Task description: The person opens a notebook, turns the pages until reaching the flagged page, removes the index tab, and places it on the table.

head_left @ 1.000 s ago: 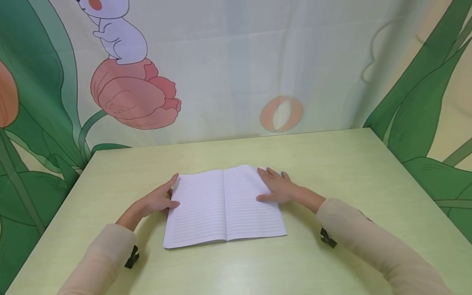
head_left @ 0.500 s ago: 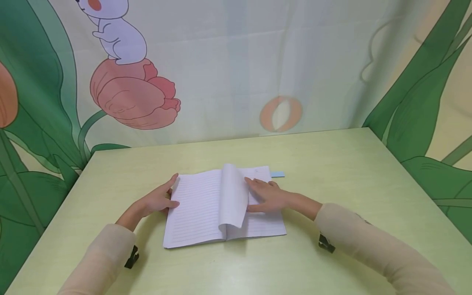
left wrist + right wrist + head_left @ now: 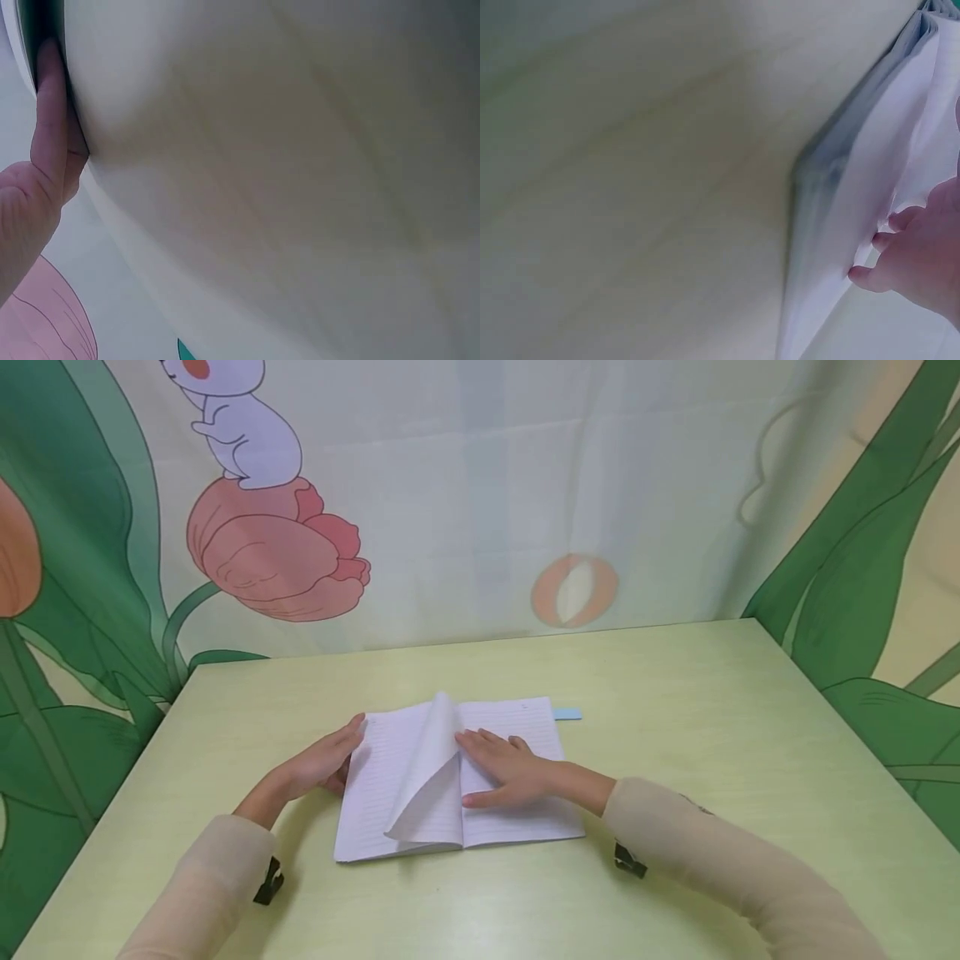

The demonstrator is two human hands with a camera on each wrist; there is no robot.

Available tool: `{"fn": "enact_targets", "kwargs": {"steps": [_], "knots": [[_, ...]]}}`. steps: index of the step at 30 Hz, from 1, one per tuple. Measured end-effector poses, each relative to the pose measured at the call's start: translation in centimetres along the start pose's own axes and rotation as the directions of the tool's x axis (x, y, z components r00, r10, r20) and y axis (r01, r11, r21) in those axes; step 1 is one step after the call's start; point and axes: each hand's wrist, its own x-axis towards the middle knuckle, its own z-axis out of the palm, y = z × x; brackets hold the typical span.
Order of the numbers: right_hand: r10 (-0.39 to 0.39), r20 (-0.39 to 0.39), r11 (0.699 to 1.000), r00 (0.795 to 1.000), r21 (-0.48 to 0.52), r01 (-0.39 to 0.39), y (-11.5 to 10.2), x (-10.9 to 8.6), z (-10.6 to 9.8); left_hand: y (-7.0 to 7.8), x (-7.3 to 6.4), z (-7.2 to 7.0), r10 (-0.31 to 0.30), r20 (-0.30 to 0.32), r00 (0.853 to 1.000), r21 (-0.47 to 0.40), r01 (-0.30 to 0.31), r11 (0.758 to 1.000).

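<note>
An open lined notebook (image 3: 378, 768) lies on the table with one leaf (image 3: 427, 768) curling over leftward from the spine. My right hand (image 3: 506, 768) lies across the right-hand page beside the spine, fingers spread and fingertips at the raised leaf. In the right wrist view, the fingertips of the right hand (image 3: 919, 255) meet the white paper. At the notebook's left edge, my left hand (image 3: 318, 764) touches the paper with extended fingers. The left wrist view shows a straight finger (image 3: 51, 112) against a dark green strip at the notebook's edge.
A pale blue tab (image 3: 567, 714) sticks out past the notebook's right side near its top. The light wooden table (image 3: 675, 710) extends all round the notebook. Behind it hangs a printed cloth (image 3: 450, 527) with flowers and a white animal.
My right hand has slid left over the right-hand page, and the leaf has lifted and swung leftward past the spine. The blue tab has come into view. My left thumb has left the page.
</note>
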Motion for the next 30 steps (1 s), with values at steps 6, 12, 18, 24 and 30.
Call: {"fn": "enact_targets", "kwargs": {"steps": [6,12,18,24,30], "knots": [[-0.018,0.026,0.998,0.999,-0.066,0.02,-1.1,1.0,0.3,0.3,0.0,0.0,0.026,0.007,1.0,-0.032,-0.025,0.999],[-0.009,0.089,0.99,0.996,-0.138,0.022,-1.6,1.5,0.8,0.4,0.0,0.1,0.003,0.013,1.0,-0.046,-0.002,0.999],[0.021,0.096,0.984,0.995,-0.18,-0.003,-2.0,1.9,1.1,0.3,0.1,0.2,-0.023,-0.043,0.999,0.021,0.024,1.0],[0.033,0.101,0.978,0.994,-0.206,-0.011,-2.2,1.9,1.1,-0.1,0.2,0.2,0.043,-0.049,0.998,0.134,-0.036,0.99],[0.018,0.116,0.981,0.993,-0.195,0.005,-1.4,1.0,0.4,-0.3,0.3,0.2,0.059,-0.043,0.997,0.146,-0.052,0.988]]}}
